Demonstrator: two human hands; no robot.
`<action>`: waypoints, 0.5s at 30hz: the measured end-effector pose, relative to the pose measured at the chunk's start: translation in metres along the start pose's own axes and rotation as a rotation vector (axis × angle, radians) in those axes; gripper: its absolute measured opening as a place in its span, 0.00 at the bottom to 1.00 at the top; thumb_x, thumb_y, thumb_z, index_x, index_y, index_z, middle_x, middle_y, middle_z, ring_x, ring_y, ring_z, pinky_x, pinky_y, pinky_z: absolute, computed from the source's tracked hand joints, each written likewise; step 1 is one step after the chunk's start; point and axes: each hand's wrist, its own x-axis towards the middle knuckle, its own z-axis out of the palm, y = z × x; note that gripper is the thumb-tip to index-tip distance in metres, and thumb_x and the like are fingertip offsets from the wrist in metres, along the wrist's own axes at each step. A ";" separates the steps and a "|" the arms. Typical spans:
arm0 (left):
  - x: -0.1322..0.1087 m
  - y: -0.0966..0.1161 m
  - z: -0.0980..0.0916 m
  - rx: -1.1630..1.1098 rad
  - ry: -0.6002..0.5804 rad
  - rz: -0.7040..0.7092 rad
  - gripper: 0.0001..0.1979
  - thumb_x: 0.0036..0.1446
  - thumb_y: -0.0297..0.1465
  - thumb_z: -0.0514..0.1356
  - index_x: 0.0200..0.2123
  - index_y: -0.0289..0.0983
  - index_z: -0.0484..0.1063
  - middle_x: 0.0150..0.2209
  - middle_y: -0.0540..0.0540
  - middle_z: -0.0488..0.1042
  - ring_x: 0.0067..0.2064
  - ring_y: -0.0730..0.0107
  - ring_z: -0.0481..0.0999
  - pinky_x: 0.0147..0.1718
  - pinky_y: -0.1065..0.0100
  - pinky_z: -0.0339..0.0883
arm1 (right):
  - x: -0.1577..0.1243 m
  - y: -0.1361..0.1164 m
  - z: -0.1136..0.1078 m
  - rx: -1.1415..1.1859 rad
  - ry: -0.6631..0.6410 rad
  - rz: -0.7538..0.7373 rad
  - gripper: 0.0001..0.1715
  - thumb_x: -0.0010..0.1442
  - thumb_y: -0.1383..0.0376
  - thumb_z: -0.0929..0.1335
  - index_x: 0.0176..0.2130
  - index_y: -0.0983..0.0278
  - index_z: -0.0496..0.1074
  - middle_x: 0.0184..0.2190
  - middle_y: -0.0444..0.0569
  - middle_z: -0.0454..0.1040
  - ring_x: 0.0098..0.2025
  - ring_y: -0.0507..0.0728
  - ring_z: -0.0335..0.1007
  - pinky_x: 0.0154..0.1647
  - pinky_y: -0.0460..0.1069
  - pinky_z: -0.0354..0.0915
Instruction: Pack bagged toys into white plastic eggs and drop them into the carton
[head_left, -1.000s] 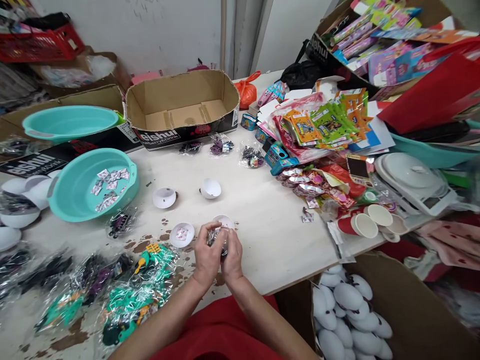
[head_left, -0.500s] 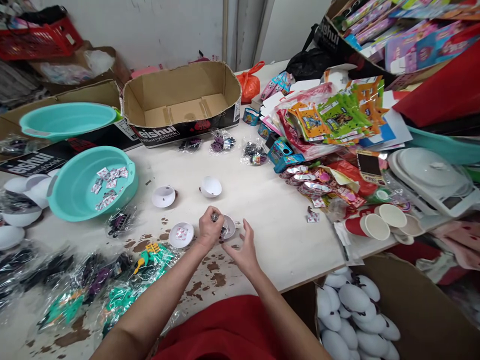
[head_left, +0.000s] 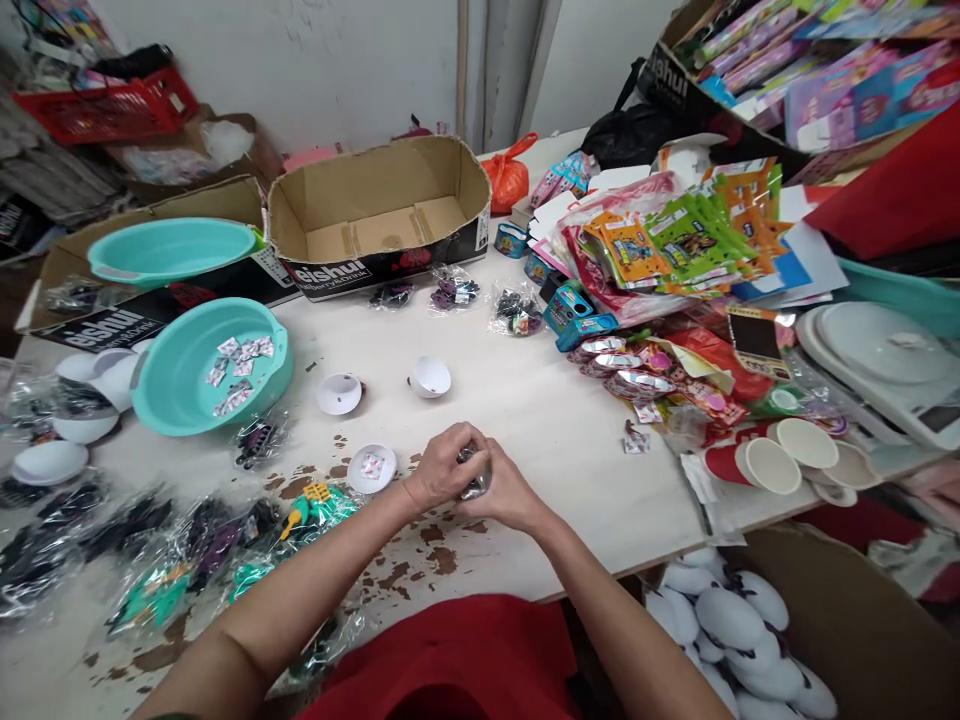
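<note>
Gripping one packet (head_left: 475, 472), left hand (head_left: 446, 465) and right hand (head_left: 511, 490) meet. A bowl (head_left: 355, 474) lies near; basin (head_left: 169, 385) and box (head_left: 375, 175) stand farther.

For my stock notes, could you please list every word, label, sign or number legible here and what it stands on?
"ishui", first letter unclear: middle cardboard carton
"berry&Drink", start unclear: middle cardboard carton
"ishui", start unclear: left cardboard carton
"ishui", start unclear: right cardboard carton
Too small or blurred to read: orange and green packets, blue boxes
</note>
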 end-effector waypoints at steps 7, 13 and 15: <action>-0.011 0.030 -0.007 -0.042 0.290 -0.009 0.02 0.58 0.29 0.54 0.31 0.39 0.63 0.31 0.49 0.68 0.33 0.70 0.70 0.36 0.68 0.66 | -0.005 -0.030 -0.002 0.116 -0.206 0.019 0.44 0.35 0.69 0.78 0.52 0.62 0.66 0.42 0.46 0.72 0.41 0.58 0.68 0.39 0.51 0.66; -0.013 0.034 -0.012 0.076 0.131 0.064 0.04 0.60 0.31 0.56 0.39 0.39 0.68 0.39 0.45 0.73 0.45 0.64 0.73 0.47 0.62 0.66 | -0.007 -0.034 -0.001 0.106 -0.152 -0.029 0.41 0.37 0.70 0.77 0.51 0.63 0.67 0.42 0.45 0.72 0.42 0.57 0.68 0.43 0.51 0.65; -0.017 0.035 -0.015 0.095 0.054 0.180 0.03 0.60 0.30 0.56 0.37 0.38 0.68 0.39 0.43 0.73 0.48 0.62 0.72 0.48 0.60 0.66 | -0.011 -0.033 -0.002 0.117 -0.193 -0.019 0.39 0.36 0.71 0.77 0.49 0.63 0.68 0.42 0.44 0.72 0.42 0.57 0.68 0.41 0.50 0.65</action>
